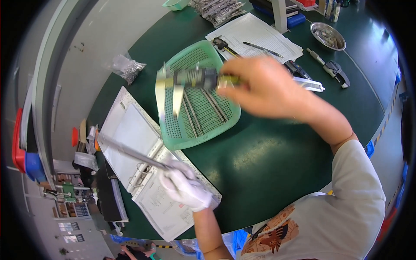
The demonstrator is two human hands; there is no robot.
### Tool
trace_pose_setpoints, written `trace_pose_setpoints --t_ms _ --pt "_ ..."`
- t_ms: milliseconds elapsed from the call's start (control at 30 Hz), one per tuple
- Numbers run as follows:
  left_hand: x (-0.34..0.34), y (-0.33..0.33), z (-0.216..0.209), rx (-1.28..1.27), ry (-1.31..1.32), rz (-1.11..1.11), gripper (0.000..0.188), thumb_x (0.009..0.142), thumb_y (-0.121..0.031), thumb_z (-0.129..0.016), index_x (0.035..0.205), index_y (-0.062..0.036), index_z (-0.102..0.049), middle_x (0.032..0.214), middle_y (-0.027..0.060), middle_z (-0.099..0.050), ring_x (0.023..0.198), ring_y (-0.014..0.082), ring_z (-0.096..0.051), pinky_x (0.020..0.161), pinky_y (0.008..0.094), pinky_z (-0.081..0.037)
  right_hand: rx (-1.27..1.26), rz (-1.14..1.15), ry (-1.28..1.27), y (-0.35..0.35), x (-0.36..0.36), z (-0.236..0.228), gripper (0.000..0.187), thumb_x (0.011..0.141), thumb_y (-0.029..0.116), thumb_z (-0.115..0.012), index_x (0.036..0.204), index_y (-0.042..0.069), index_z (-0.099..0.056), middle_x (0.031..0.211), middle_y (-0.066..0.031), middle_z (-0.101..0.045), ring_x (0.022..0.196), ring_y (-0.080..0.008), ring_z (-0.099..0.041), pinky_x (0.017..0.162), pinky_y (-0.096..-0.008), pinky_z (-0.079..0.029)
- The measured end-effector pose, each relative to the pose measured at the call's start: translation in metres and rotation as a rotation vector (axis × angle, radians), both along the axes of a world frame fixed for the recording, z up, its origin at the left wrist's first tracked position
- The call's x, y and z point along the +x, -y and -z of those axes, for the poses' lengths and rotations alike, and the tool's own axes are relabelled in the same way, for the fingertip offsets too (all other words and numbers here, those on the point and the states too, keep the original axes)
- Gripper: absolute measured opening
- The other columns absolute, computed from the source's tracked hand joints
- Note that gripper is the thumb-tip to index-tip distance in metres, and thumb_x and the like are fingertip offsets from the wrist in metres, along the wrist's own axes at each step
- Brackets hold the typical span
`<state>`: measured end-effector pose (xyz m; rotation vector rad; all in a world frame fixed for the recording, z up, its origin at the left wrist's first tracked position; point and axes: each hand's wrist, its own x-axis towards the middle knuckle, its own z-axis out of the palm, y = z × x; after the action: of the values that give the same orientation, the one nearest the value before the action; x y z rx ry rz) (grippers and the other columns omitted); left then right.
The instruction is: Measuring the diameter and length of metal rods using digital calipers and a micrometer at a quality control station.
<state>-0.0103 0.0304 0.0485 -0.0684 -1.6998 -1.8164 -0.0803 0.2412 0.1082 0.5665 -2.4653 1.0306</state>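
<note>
My left hand (184, 186), in a white glove, grips one end of a thin metal rod (130, 151) above an open ring binder (125, 97). The rod points up and to the left, slightly blurred. Bare and smeared by motion, my right hand (264, 84) holds a digital caliper (197, 78) over a green perforated plastic basket (197, 142). The caliper's jaws point down and stand apart, with nothing seen between them. Several metal rods (212, 104) lie in the basket below the caliper, which hides part of them.
Paper sheets (255, 32) with a pen (263, 49) lie behind the basket. To the right are another caliper (299, 69), a micrometer (329, 67) and a metal bowl (328, 36) of small parts. A bag of small parts (129, 68) sits at the left edge of the green table (268, 160).
</note>
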Motion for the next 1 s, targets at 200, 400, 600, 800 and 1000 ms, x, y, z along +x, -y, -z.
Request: trace_pose_setpoints --t_ms 200,400,600,800,1000 --pt "-0.11 0.005 -0.012 -0.459 0.456 0.029 0.032 0.079 0.002 -0.037 0.11 -0.0051 -0.043 0.075 0.0047 -0.049 0.056 0.0101 -0.042 0.053 0.0245 -0.039 -0.556 0.035 -0.109 -0.047 -0.02 -0.018 0.029 0.081 0.025 -0.053 0.083 -0.003 -0.058 0.064 0.0016 -0.048 0.06 -0.0041 -0.04 0.052 -0.0195 -0.032" --pt "-0.159 -0.003 0.016 -1.077 0.884 0.071 0.024 0.075 -0.014 -0.045 0.092 -0.0051 -0.058 0.1 0.0198 -0.053 0.091 0.032 -0.054 0.08 0.0363 -0.041 -0.563 0.063 -0.105 -0.057 -0.017 -0.031 0.031 0.079 0.03 -0.054 0.084 0.0 -0.059 0.062 0.0024 -0.047 0.057 -0.0034 -0.038 0.05 -0.0186 -0.028" --pt "-0.155 -0.057 -0.019 -1.72 0.876 0.035 0.044 0.079 -0.04 -0.039 0.096 -0.005 -0.059 0.104 0.0214 -0.05 0.092 0.0333 -0.053 0.082 0.0389 -0.041 -0.807 -0.033 0.156 -0.067 -0.021 -0.047 0.026 0.082 0.02 -0.055 0.079 -0.005 -0.057 0.062 0.0009 -0.051 0.056 -0.0031 -0.044 0.047 -0.0176 -0.033" --pt "-0.173 -0.06 0.012 -1.475 1.122 0.327 0.049 0.079 -0.039 -0.043 0.099 0.0045 -0.055 0.102 0.0251 -0.052 0.099 0.0338 -0.05 0.083 0.0357 -0.04 -0.749 -0.05 0.282 -0.065 -0.02 -0.052 0.025 0.081 0.021 -0.056 0.082 -0.004 -0.058 0.064 0.0007 -0.052 0.059 -0.0026 -0.044 0.05 -0.0171 -0.034" --pt "-0.166 -0.042 0.016 -0.591 1.206 0.376 0.032 0.085 -0.03 -0.042 0.09 0.0011 -0.05 0.07 0.0098 -0.053 0.054 0.0197 -0.054 0.045 0.0304 -0.043 -0.57 -0.004 0.004 -0.051 -0.032 -0.014 0.029 0.077 0.026 -0.056 0.078 -0.003 -0.056 0.058 0.0007 -0.044 0.053 -0.0045 -0.038 0.046 -0.022 -0.029"
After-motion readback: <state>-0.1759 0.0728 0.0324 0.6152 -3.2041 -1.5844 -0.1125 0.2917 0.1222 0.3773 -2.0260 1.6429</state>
